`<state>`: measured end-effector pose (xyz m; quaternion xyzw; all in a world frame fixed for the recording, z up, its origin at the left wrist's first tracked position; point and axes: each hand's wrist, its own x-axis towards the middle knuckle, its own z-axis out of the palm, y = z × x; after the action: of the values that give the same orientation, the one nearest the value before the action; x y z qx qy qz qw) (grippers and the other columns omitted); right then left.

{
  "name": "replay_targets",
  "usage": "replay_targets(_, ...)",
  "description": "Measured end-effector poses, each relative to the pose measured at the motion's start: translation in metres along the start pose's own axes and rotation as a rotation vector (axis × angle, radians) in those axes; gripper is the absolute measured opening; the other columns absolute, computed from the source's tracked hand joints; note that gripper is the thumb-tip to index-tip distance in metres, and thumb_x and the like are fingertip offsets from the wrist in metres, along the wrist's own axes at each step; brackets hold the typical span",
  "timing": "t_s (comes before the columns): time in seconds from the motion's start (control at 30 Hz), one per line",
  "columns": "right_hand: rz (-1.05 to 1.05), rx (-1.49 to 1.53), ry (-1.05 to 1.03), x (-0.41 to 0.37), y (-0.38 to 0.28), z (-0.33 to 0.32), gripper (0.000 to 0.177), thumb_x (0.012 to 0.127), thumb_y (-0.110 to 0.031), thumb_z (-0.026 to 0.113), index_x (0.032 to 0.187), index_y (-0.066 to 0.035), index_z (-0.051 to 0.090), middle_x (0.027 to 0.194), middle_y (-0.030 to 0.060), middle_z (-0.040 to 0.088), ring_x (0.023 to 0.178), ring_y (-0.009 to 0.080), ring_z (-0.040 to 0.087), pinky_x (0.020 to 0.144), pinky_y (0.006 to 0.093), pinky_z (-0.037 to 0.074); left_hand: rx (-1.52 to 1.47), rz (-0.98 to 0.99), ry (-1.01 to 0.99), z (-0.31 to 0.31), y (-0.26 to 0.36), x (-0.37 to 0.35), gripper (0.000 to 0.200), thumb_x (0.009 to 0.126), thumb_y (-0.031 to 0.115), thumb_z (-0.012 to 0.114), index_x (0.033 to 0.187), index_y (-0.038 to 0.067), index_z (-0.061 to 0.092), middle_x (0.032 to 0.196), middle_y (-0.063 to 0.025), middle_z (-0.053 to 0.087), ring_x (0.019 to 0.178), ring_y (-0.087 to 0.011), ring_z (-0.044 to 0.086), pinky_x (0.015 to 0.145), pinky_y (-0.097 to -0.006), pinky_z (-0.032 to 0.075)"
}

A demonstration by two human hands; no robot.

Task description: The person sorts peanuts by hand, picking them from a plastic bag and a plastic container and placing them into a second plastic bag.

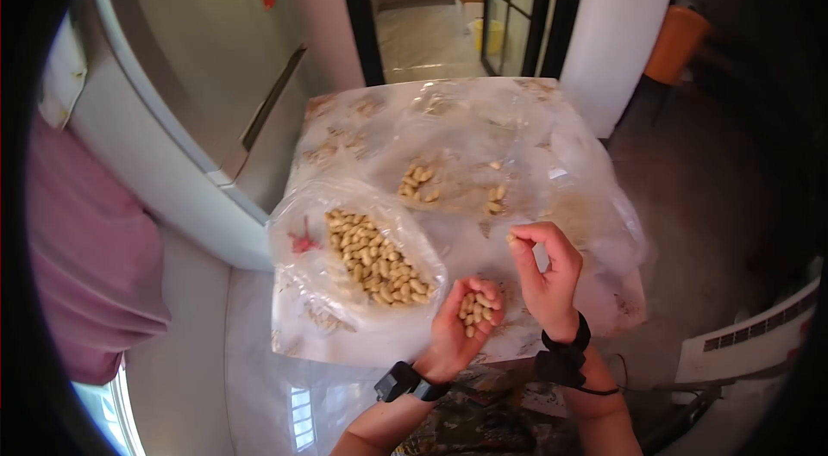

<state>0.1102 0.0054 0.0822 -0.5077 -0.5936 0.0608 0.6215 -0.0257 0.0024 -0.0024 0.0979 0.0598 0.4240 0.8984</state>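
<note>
My left hand (pixel 447 338) is cupped palm up near the table's front edge, its fingers curled round several unshelled peanuts (pixel 476 309). To its right and a little higher, my right hand (pixel 552 271) pinches thumb and forefinger together on a small pale peanut (pixel 512 238), mostly hidden by the fingertips. Left of my hands lies an open clear plastic bag (pixel 297 210) with a heap of peanuts (pixel 371 258) inside. Farther back, a small pile of peanuts (pixel 417 183) and a few more peanuts (pixel 496 197) rest on or in clear plastic.
Clear plastic (pixel 595 197) spreads over the back and right of the patterned table (pixel 341 115). A red tie (pixel 304 240) is at the peanut bag's left side. A fridge (pixel 198 51) stands left, an orange chair (pixel 678 44) back right. Black bands with small devices circle both wrists.
</note>
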Motion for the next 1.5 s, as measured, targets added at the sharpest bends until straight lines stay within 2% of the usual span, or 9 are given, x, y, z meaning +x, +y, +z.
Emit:
replay_targets(0.27,-0.114,-0.341,0.512,0.017,0.018,-0.091,0.009,0.094,-0.007,0.053,0.100,-0.001,0.056,0.103,0.0099,0.063,0.092,0.0190,0.059,0.082,0.0312,0.046,-0.007,0.001,0.081,0.012,0.001,-0.003,0.027,0.101,0.034,0.044,0.096,0.010,0.054,0.089,-0.0056,0.053,0.084,-0.0194,0.051,0.064,-0.0286,0.044)
replay_targets(0.37,0.181,-0.411,0.350,0.008,0.028,-0.113,0.014,0.097,-0.012,0.048,0.103,-0.001,0.054,0.102,0.0100,0.062,0.092,0.0190,0.058,0.082,0.0309,0.046,-0.022,-0.029,0.049,0.004,0.001,-0.002,0.027,0.102,0.033,0.040,0.097,0.010,0.053,0.087,-0.0055,0.053,0.077,-0.0171,0.050,0.057,-0.0261,0.041)
replay_targets(0.43,0.388,-0.370,-0.043,-0.002,0.021,-0.107,0.015,0.098,-0.014,0.046,0.104,-0.002,0.054,0.098,0.0110,0.062,0.088,0.0183,0.059,0.080,0.0314,0.047,-0.005,-0.031,0.023,0.006,0.002,-0.001,0.026,0.102,0.032,0.042,0.096,0.010,0.053,0.084,-0.0046,0.051,0.072,-0.0157,0.048,0.052,-0.0236,0.038)
replay_targets(0.5,0.333,-0.232,-0.107,-0.006,0.006,-0.087,0.009,0.096,-0.012,0.050,0.097,-0.003,0.053,0.087,0.0137,0.063,0.078,0.0241,0.062,0.071,0.0349,0.048,0.023,-0.037,0.006,0.008,0.004,-0.002,0.025,0.101,0.032,0.045,0.095,0.009,0.053,0.082,-0.0036,0.049,0.068,-0.0143,0.045,0.047,-0.0212,0.035)
replay_targets(0.57,-0.004,-0.305,-0.548,-0.023,0.012,-0.056,0.008,0.092,-0.010,0.054,0.091,-0.003,0.050,0.077,0.0161,0.060,0.071,0.0342,0.061,0.064,0.0396,0.046,0.190,-0.079,0.075,0.016,0.006,-0.002,0.026,0.103,0.028,0.042,0.107,0.005,0.055,0.078,-0.0006,0.047,0.062,-0.0099,0.040,0.045,-0.0188,0.029)
replay_targets(0.9,0.338,-0.366,-0.749,-0.030,-0.015,-0.102,0.010,0.094,-0.011,0.050,0.095,0.000,0.049,0.084,0.0202,0.060,0.080,0.0395,0.060,0.069,0.0425,0.047,0.273,-0.433,-0.017,0.089,-0.008,0.028,0.046,0.101,0.025,0.046,0.140,0.001,0.038,0.074,0.0025,0.037,0.059,-0.0063,0.033,0.041,-0.0158,0.025)
replay_targets(1.0,0.376,-0.294,-0.465,-0.014,-0.024,-0.117,0.011,0.096,-0.011,0.047,0.095,0.000,0.047,0.080,0.0217,0.058,0.074,0.0426,0.057,0.064,0.0451,0.045,0.106,-0.547,0.012,0.081,-0.015,0.046,0.046,0.101,0.026,0.046,0.138,-0.002,0.039,0.073,0.0022,0.035,0.059,-0.0064,0.033,0.039,-0.0152,0.024)
replay_targets(1.23,0.456,-0.046,-0.401,-0.001,0.016,-0.094,0.019,0.100,-0.014,0.045,0.112,-0.001,0.053,0.104,0.0068,0.064,0.095,0.0153,0.060,0.084,0.0276,0.046,0.041,-0.752,0.105,0.085,-0.037,0.039,0.038,0.100,0.024,0.049,0.134,0.007,0.043,0.072,0.0006,0.038,0.058,-0.0070,0.035,0.037,-0.0155,0.023)
replay_targets(1.5,0.272,-0.260,-0.248,-0.012,0.047,-0.115,0.016,0.098,-0.014,0.048,0.104,0.000,0.051,0.123,0.0161,0.055,0.106,0.0294,0.055,0.091,0.0338,0.044,0.233,-0.350,0.295,0.069,-0.027,0.026,0.054,0.099,0.019,0.051,0.146,0.026,0.026,0.075,-0.0016,0.042,0.060,-0.0107,0.039,0.041,-0.0171,0.026)
